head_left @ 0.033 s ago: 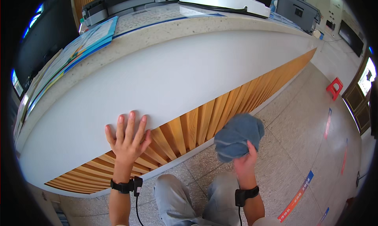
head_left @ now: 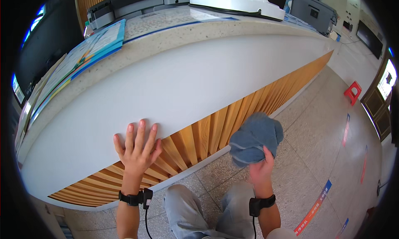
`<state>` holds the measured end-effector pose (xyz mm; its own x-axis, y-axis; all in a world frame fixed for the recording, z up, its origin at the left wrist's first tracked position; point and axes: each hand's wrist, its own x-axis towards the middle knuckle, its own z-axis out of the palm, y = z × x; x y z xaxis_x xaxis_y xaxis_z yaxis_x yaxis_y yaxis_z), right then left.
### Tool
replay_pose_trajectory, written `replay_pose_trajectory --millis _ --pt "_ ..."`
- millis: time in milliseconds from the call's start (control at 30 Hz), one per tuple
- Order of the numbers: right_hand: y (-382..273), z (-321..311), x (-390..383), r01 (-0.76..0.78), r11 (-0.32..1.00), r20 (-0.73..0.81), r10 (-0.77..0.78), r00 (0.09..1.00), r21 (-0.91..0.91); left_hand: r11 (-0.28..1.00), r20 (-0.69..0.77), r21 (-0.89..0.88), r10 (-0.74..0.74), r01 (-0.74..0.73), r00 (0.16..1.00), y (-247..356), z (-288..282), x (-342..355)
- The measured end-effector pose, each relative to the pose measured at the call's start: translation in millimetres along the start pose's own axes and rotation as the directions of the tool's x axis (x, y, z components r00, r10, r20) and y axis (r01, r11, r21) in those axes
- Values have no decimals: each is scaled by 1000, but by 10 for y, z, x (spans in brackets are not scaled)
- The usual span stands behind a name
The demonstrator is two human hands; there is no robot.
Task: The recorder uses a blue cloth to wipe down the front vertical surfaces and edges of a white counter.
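My left hand (head_left: 139, 151) rests with spread fingers against the lower part of the white counter front (head_left: 166, 81). Its palm lies near where the panel meets the wooden slats (head_left: 203, 135). In my right hand (head_left: 262, 167) is a bunched blue-grey cloth (head_left: 257, 137), gripped at its near edge with the thumb on top. The cloth stands in front of the slats and the floor; whether it touches the slats I cannot tell. Most of my right fingers are hidden beneath it. Each wrist wears a black strap with a cable.
Blue-covered papers (head_left: 89, 52) lie along the stone countertop (head_left: 178, 33) at its left. A white device (head_left: 241, 4) and a grey printer (head_left: 314, 13) stand farther along. A red stool (head_left: 353, 92) is on the tiled floor (head_left: 303, 156) at right, with a red-and-blue floor strip (head_left: 314, 208) nearer.
My right hand and the cloth have shifted slightly up and to the right. My left hand appears a little lower and farther right, still spread on the panel.
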<state>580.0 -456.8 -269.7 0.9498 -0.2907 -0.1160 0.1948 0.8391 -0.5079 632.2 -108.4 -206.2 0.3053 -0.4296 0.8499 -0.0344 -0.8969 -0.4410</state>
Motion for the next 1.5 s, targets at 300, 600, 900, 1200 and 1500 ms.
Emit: replay_pose_trajectory --millis 300,600,900,1200,1500 --pt "1018 599 969 768 -415 870 -307 386 -487 994 -39 -102 43 -47 998 -53 -70 -22" --pt "1955 -893 1025 365 276 304 -240 922 -889 985 -88 -168 12 -26 996 -23 -10 38" --pt "1305 -286 562 563 -166 582 -345 736 -810 966 -44 -258 16 -27 999 -42 -111 23" --pt "1035 52 92 -99 707 -129 11 992 -700 979 -11 -202 9 -11 1000 18 -43 -136" --pt "820 -64 165 9 660 -8 -23 1000 -751 991 -69 -119 59 -67 996 43 80 -177"
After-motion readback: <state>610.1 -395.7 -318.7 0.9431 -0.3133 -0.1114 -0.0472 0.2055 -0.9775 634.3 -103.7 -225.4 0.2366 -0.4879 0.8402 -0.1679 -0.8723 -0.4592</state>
